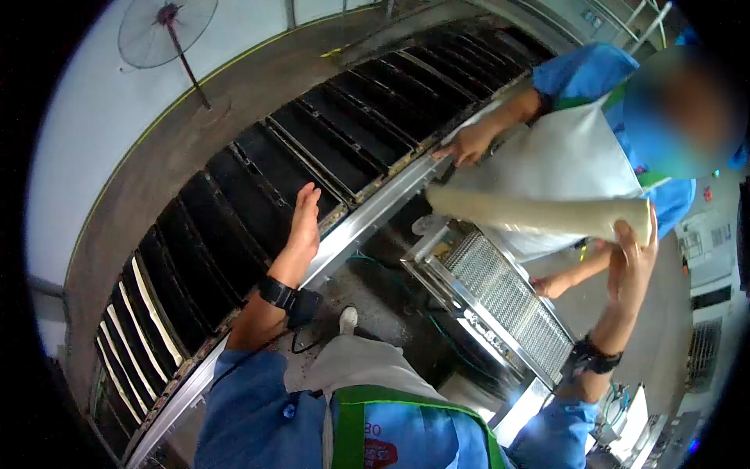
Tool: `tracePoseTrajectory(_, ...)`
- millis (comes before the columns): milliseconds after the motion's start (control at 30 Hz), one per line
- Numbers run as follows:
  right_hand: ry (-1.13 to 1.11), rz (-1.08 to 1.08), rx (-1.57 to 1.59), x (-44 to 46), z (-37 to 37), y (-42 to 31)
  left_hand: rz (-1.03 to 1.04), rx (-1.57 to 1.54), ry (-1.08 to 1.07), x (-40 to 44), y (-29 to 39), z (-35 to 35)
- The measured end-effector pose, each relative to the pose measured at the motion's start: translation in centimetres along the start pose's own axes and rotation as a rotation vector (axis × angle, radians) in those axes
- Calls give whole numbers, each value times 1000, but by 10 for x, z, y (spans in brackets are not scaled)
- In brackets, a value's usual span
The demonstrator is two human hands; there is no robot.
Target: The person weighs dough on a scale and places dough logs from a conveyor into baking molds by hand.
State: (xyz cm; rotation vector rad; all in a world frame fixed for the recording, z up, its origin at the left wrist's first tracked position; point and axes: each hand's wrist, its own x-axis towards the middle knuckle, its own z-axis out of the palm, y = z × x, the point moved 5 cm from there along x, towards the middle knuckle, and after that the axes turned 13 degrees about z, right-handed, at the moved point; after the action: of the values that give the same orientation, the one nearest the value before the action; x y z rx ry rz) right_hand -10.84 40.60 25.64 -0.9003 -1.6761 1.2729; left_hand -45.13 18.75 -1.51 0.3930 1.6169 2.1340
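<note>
A row of black trays [324,144] curves past behind a metal rail [355,230], a few holding white strips [155,309], while a co-worker in a white apron [566,172] stands close beyond the mesh belt [504,285], one hand [469,144] at the rail. The pale, blurred bar [539,217] crosses in front of that apron, its end gripped in the raised right hand [627,262]; the left hand [303,227] is open, fingers extended, by the trays
</note>
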Motion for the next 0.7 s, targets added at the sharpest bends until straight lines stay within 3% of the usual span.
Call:
tracePoseTrajectory(133,-250,29,229,49,128,22,-16,-175,166,15,-14,-6)
tracePoseTrajectory(233,-419,42,250,79,223,90,-64,-221,242,27,-23,11)
tracePoseTrajectory(267,-578,47,75,89,254,144,-211,-204,308,25,-17,23)
tracePoseTrajectory(300,-663,-6,-297,78,278,165,-215,-200,320,28,-22,25)
tracePoseTrajectory(333,-845,-130,-479,67,295,205,-228,-302,257,34,-29,29)
tracePoseTrajectory(367,-762,-170,-546,61,302,229,-240,-409,193,36,-34,28)
tracePoseTrajectory(400,-684,-203,-542,64,302,232,-214,-277,317,46,-65,15)
tracePoseTrajectory(467,-615,-232,-540,68,308,236,-305,-360,307,49,-89,10)
tracePoseTrajectory(567,-866,-239,-476,49,340,229,-276,-356,340,36,-62,29)
tracePoseTrajectory(633,-1020,-315,-539,31,366,238,-238,-339,342,33,-66,24)
tracePoseTrajectory(700,-1083,-227,-729,19,383,255,-243,-346,341,37,-83,17)
